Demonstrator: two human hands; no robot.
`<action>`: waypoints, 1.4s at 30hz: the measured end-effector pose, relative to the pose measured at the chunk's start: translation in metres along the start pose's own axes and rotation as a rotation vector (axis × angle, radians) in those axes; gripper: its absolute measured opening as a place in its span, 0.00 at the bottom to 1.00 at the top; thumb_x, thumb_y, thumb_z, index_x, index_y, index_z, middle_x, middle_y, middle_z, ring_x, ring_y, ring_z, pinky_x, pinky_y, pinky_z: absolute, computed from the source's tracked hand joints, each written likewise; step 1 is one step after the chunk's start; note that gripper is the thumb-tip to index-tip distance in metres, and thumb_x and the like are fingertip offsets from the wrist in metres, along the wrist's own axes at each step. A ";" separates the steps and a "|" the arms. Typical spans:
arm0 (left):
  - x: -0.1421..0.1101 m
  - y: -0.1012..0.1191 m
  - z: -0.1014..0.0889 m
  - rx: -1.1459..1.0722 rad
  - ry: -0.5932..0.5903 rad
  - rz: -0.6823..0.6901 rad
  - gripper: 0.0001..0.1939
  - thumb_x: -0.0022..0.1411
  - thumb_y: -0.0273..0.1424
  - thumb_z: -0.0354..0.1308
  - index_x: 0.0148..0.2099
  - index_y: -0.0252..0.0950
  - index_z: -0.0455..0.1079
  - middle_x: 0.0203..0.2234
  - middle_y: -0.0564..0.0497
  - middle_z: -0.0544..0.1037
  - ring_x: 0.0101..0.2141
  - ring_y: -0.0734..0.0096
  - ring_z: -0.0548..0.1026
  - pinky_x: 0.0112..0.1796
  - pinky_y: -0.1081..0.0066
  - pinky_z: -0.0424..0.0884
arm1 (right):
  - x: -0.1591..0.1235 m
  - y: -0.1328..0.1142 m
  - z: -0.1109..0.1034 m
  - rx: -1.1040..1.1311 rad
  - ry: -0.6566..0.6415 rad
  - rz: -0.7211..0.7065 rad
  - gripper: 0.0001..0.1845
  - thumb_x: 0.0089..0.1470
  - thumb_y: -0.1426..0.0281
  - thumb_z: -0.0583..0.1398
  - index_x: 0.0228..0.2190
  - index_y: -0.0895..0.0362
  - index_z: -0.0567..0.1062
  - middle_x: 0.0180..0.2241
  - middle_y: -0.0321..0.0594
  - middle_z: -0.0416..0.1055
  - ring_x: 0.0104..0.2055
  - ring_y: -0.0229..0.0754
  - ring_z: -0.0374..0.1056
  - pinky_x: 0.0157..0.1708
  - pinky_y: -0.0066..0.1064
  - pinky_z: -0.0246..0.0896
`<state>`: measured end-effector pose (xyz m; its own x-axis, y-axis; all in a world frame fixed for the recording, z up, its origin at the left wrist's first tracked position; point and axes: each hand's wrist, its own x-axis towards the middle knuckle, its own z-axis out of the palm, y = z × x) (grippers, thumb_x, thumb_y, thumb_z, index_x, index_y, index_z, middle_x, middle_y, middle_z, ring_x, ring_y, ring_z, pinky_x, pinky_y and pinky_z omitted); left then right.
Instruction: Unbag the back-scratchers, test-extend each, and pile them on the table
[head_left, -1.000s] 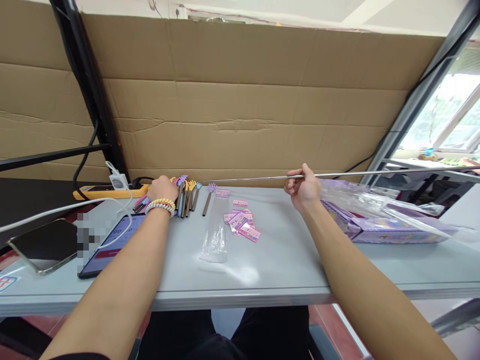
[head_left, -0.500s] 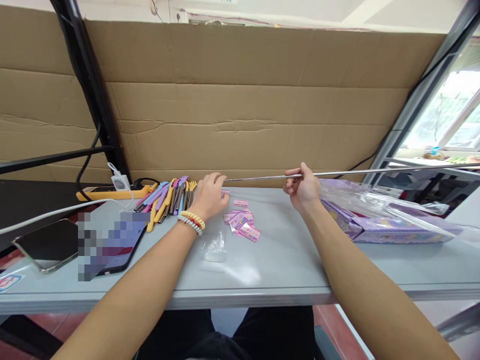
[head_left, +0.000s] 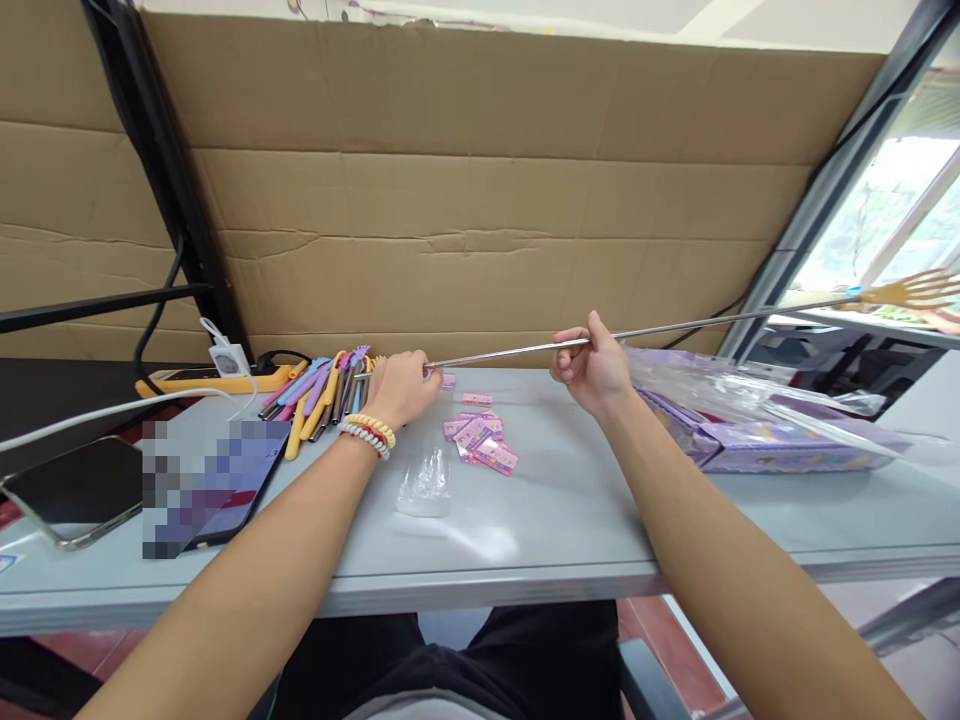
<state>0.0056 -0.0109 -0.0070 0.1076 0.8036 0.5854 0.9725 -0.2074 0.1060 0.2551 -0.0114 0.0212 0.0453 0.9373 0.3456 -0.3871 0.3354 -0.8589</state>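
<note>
A telescopic back scratcher (head_left: 697,321) is stretched out across the view, its thin metal rod rising slightly to the right. Its yellow claw-shaped head (head_left: 911,292) is at the far right. My left hand (head_left: 401,387) is closed on the rod's left end, just above the table. Further along, my right hand (head_left: 594,368) pinches the rod between thumb and fingers. Beside my left hand lies a pile of folded back scratchers (head_left: 322,395) with coloured handles. Small pink printed cards (head_left: 480,440) and a clear plastic bag (head_left: 424,487) lie between my forearms.
A purple printed box (head_left: 795,445) under clear plastic wrap sits on the right of the grey table (head_left: 555,530). Two phones, one black (head_left: 82,485) and one with a blurred screen (head_left: 240,485), lie left, near a yellow power strip (head_left: 217,382). Cardboard (head_left: 480,200) stands behind.
The back scratcher's right end has swung up and its yellow head has come into view. Both hands still hold the rod and appear slightly further left, as the camera view has shifted.
</note>
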 end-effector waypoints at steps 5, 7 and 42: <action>0.006 -0.025 -0.004 0.094 0.024 -0.182 0.16 0.55 0.41 0.50 0.28 0.37 0.73 0.28 0.42 0.78 0.35 0.54 0.75 0.35 0.63 0.63 | 0.003 -0.016 -0.017 0.126 0.208 -0.097 0.25 0.54 0.49 0.50 0.21 0.56 0.68 0.12 0.35 0.63 0.11 0.33 0.55 0.10 0.25 0.47; 0.008 -0.039 -0.004 0.131 0.021 -0.212 0.15 0.53 0.38 0.49 0.28 0.36 0.74 0.29 0.41 0.78 0.36 0.52 0.74 0.36 0.62 0.62 | 0.003 -0.027 -0.028 0.208 0.363 -0.201 0.25 0.56 0.50 0.48 0.22 0.56 0.66 0.14 0.34 0.63 0.12 0.33 0.54 0.10 0.25 0.46; -0.020 0.038 -0.026 0.022 0.019 0.098 0.15 0.56 0.30 0.49 0.47 0.36 0.62 0.30 0.45 0.77 0.32 0.56 0.77 0.30 0.66 0.67 | -0.026 0.048 0.039 -0.564 -0.236 -0.135 0.30 0.44 0.41 0.55 0.19 0.57 0.64 0.12 0.35 0.64 0.11 0.32 0.54 0.12 0.26 0.49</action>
<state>0.0346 -0.0495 0.0065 0.1988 0.7694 0.6070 0.9618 -0.2721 0.0299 0.1993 -0.0228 -0.0144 -0.1692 0.8584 0.4842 0.1563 0.5084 -0.8468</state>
